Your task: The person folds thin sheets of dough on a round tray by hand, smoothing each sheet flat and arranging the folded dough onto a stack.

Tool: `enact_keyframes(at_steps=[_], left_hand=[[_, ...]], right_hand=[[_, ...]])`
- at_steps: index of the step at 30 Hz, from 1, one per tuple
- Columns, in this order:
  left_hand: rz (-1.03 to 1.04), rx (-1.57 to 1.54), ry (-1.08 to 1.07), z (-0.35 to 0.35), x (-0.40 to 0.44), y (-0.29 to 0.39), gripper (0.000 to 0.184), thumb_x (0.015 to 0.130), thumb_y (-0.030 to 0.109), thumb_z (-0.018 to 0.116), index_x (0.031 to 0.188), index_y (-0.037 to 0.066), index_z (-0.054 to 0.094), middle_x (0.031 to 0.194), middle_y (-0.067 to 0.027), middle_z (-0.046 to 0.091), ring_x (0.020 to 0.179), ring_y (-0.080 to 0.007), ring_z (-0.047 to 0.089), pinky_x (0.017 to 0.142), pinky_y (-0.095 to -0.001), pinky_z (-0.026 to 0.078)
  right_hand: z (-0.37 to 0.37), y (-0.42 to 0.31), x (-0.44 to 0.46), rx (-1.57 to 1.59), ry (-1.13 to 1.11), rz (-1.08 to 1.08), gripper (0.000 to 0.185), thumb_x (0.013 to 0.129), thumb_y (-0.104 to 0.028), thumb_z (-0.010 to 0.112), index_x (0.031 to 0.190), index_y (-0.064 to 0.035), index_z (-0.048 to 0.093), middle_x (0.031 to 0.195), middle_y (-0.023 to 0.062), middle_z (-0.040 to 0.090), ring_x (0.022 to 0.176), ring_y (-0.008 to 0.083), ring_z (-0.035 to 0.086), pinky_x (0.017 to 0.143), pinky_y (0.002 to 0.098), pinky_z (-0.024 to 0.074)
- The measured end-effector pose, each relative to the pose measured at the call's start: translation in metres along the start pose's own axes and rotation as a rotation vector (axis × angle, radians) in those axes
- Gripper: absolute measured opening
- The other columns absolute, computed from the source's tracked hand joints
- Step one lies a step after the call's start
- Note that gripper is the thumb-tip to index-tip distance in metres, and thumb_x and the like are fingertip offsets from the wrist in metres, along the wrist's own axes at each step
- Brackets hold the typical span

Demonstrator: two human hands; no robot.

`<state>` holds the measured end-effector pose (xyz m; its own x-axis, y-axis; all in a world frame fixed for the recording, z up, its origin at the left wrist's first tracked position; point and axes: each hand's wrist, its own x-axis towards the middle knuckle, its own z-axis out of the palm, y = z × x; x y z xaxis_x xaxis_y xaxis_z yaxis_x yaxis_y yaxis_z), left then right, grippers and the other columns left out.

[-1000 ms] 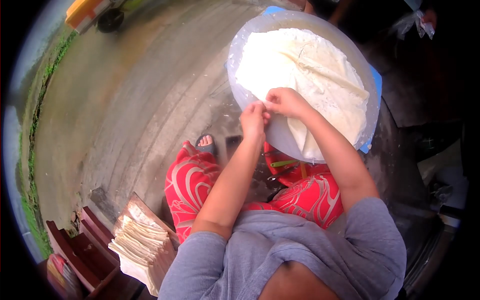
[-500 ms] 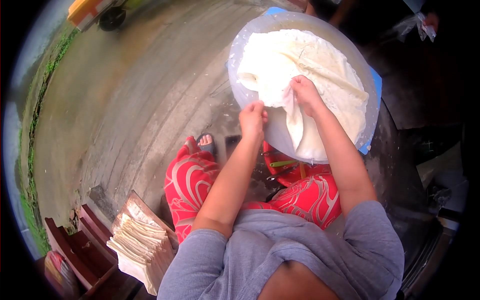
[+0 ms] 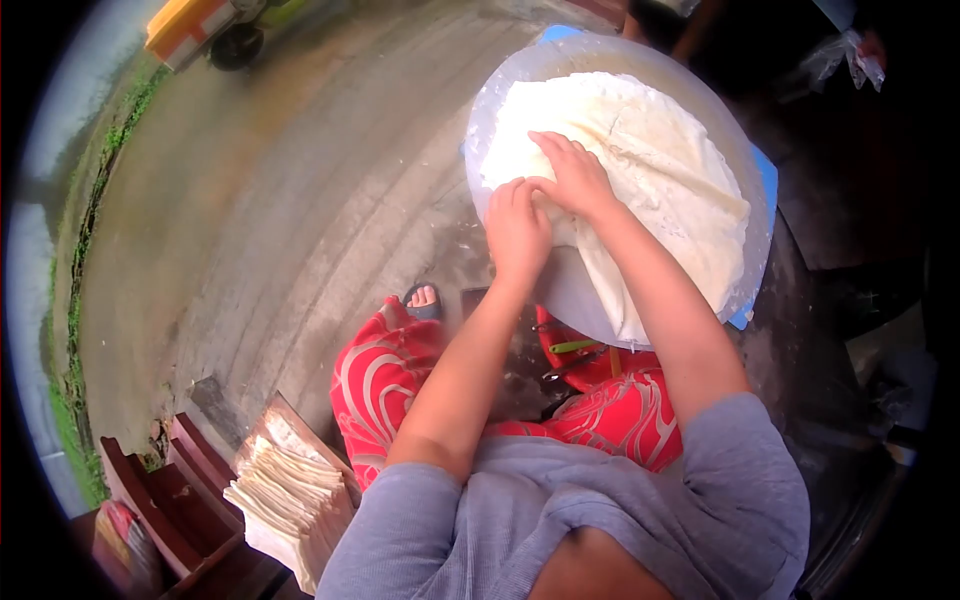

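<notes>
A large, thin, cream-white sheet [image 3: 680, 185], soft and creased like dough or a wrapper, is spread over a round, pale tray [image 3: 755, 150]. A narrow fold of it hangs toward the tray's near edge. My right hand [image 3: 578, 178] lies on the sheet's left part, its fingers stretched and slightly apart. Close beside it, my left hand [image 3: 517, 228] rests at the sheet's near-left edge with fingers extended onto it. The left fingertips almost meet my right thumb. Both palms are hidden.
A stack of thin, folded cream sheets [image 3: 290, 495] stands on a board at lower left, beside a dark red wooden frame [image 3: 150, 500]. Below the tray sits a red container [image 3: 565, 345] with a green-handled tool [image 3: 572, 346]. Another person's hand [image 3: 872, 50] shows at upper right.
My hands have gone from pinching the sheet's near edge to lying on top of it. The right hand moved left and away from me, closer to the left. The view shifted slightly.
</notes>
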<state>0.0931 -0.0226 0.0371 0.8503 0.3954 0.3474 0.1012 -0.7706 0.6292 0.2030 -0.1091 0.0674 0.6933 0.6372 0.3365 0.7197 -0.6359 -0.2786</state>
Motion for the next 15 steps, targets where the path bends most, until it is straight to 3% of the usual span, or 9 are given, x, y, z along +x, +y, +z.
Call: enact_keyframes(at_steps=[2,4,5,7,9,11,13,15], left_hand=[[0.012,0.088,-0.006,0.003,-0.004,0.002,0.045,0.085,0.017,0.053,0.126,0.001,0.046,0.135,-0.0125,0.043,0.121,-0.0269,0.045,0.101,-0.0429,0.030],[0.056,0.216,-0.082,0.006,-0.013,-0.007,0.059,0.090,0.036,0.048,0.137,0.002,0.038,0.143,-0.0124,0.037,0.134,-0.0237,0.031,0.107,-0.0475,0.018],[0.059,0.215,-0.084,0.009,-0.016,-0.011,0.059,0.090,0.036,0.048,0.137,0.002,0.038,0.143,-0.0124,0.037,0.134,-0.0237,0.031,0.107,-0.0475,0.018],[0.087,0.302,-0.130,0.008,-0.017,-0.011,0.059,0.090,0.037,0.048,0.137,0.002,0.037,0.145,-0.0124,0.034,0.134,-0.0225,0.031,0.106,-0.0462,0.020],[0.102,0.294,-0.116,0.009,-0.018,-0.012,0.059,0.090,0.037,0.048,0.137,0.002,0.037,0.145,-0.0120,0.034,0.134,-0.0222,0.031,0.106,-0.0461,0.020],[0.096,0.299,-0.117,0.010,-0.017,-0.012,0.060,0.089,0.037,0.049,0.137,0.002,0.037,0.144,-0.0120,0.035,0.134,-0.0223,0.031,0.107,-0.0460,0.020],[0.106,0.270,-0.109,0.007,-0.015,-0.008,0.061,0.088,0.037,0.050,0.136,0.002,0.037,0.144,-0.0123,0.035,0.134,-0.0228,0.031,0.106,-0.0468,0.020],[0.045,0.257,-0.156,0.005,-0.013,-0.004,0.063,0.087,0.037,0.052,0.136,0.001,0.037,0.143,-0.0137,0.035,0.134,-0.0242,0.031,0.106,-0.0487,0.020]], right_hand=[[0.003,-0.002,0.008,-0.064,-0.060,0.020,0.048,0.077,-0.033,0.066,0.120,-0.0144,0.054,0.114,0.0069,0.060,0.098,0.0256,0.059,0.081,0.0368,0.0466],[0.000,0.000,0.018,-0.040,-0.378,0.096,0.039,0.077,-0.028,0.066,0.112,-0.0133,0.058,0.094,0.0066,0.065,0.086,0.0260,0.063,0.073,0.0383,0.0484],[-0.005,0.005,0.018,-0.041,-0.377,0.100,0.039,0.077,-0.028,0.066,0.112,-0.0133,0.058,0.094,0.0066,0.065,0.086,0.0260,0.063,0.073,0.0383,0.0484],[-0.029,0.024,0.012,0.136,-0.133,0.281,0.023,0.081,-0.024,0.063,0.100,-0.0118,0.062,0.080,0.0083,0.065,0.074,0.0267,0.063,0.067,0.0374,0.0487],[-0.045,0.079,0.005,0.349,0.018,0.485,0.015,0.083,-0.018,0.061,0.094,-0.0081,0.064,0.081,0.0080,0.065,0.072,0.0214,0.062,0.066,0.0329,0.0479],[-0.064,0.138,-0.014,0.771,0.209,0.655,0.013,0.083,-0.013,0.061,0.093,-0.0048,0.063,0.081,0.0062,0.065,0.072,0.0159,0.061,0.065,0.0288,0.0468],[-0.076,0.187,-0.045,0.846,0.372,0.868,0.017,0.081,-0.011,0.062,0.095,-0.0020,0.063,0.082,0.0035,0.064,0.074,0.0120,0.059,0.066,0.0264,0.0463],[-0.071,0.214,-0.070,0.705,0.317,0.918,0.018,0.079,-0.011,0.063,0.094,-0.0019,0.063,0.081,0.0042,0.064,0.074,0.0137,0.060,0.067,0.0274,0.0467]])
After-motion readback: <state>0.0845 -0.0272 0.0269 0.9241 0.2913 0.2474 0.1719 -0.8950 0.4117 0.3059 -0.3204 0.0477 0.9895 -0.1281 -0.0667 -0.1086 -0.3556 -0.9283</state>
